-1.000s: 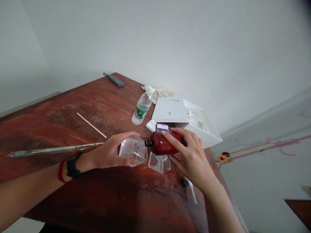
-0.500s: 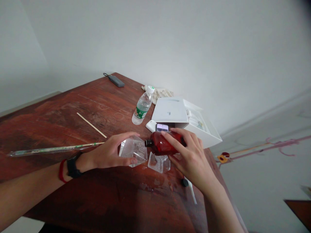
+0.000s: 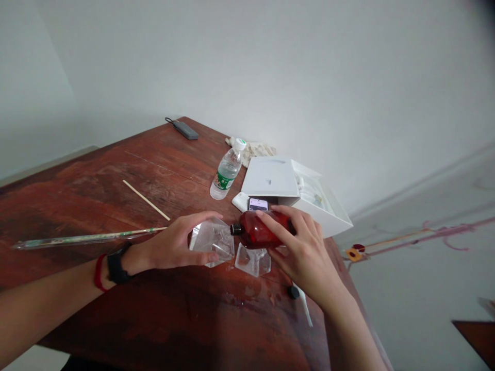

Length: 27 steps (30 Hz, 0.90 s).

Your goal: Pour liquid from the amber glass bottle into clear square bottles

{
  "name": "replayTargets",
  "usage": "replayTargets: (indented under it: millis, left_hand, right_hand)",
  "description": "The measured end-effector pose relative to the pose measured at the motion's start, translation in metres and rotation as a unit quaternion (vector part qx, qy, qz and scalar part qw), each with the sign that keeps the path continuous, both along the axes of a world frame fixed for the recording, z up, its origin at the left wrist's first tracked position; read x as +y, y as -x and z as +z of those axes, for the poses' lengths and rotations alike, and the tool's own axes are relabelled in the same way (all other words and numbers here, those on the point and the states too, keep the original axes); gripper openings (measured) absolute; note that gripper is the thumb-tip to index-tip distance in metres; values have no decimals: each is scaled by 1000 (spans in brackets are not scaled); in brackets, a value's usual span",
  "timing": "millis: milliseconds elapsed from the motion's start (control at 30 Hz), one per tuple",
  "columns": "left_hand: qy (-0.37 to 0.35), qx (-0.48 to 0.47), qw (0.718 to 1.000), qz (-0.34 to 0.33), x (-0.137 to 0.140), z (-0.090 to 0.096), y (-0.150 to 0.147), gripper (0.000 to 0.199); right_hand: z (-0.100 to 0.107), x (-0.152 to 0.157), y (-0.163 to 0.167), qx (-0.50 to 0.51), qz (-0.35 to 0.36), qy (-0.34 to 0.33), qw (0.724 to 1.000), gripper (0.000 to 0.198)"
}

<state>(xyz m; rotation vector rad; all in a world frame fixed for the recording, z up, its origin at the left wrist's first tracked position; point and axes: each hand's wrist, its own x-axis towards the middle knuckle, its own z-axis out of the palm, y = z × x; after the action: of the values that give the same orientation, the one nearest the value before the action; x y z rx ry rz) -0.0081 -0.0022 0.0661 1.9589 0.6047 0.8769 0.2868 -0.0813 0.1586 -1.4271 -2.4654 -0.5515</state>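
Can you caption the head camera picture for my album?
Right hand holds a red bottle sideways, its mouth beside the clear container in the left hand.

My table point(image 3: 166, 324) is red-brown wood, wet near me. On it I have: labeled bottle point(image 3: 223, 180), box point(image 3: 270, 178), phone point(image 3: 258, 204), cloth point(image 3: 260, 149), gray gadget point(image 3: 186, 130), bare stick point(image 3: 146, 200), wrapped stick point(image 3: 85, 238), clear tub point(image 3: 252, 263), black cap point(image 3: 293, 292), white strip point(image 3: 307, 309).

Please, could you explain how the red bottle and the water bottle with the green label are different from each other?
Colour: the red bottle is deep red, while the water bottle is clear. Pose: the red bottle is held nearly sideways in the right grip, while the water bottle stands on the table. Label: the water bottle wears a green label; none shows on the red bottle's visible side. Both narrow at one end.
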Motion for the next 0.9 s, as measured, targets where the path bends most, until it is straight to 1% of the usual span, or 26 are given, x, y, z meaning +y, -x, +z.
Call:
replayTargets:
  millis: [167,367,600,700,900]
  left_hand:
    - [-7,-2,1000,1,-1,0,0,71]
    - [1,-3,1000,-5,-1,1,-1,72]
    - [14,-2,1000,2,-2,-1,0,75]
    - [19,6,1000,11,-4,-3,1,78]
    - [15,11,1000,10,-4,-2,1,78]
  right_hand:
    - [0,0,0,-3,-2,2,1000,86]
    - [0,0,0,-5,-2,0,1000,80]
    - [0,0,0,-2,-6,1,1000,83]
    - [0,0,0,-1,-6,4,1000,85]
    - [0,-1,1,-3,-4,0,1000,90]
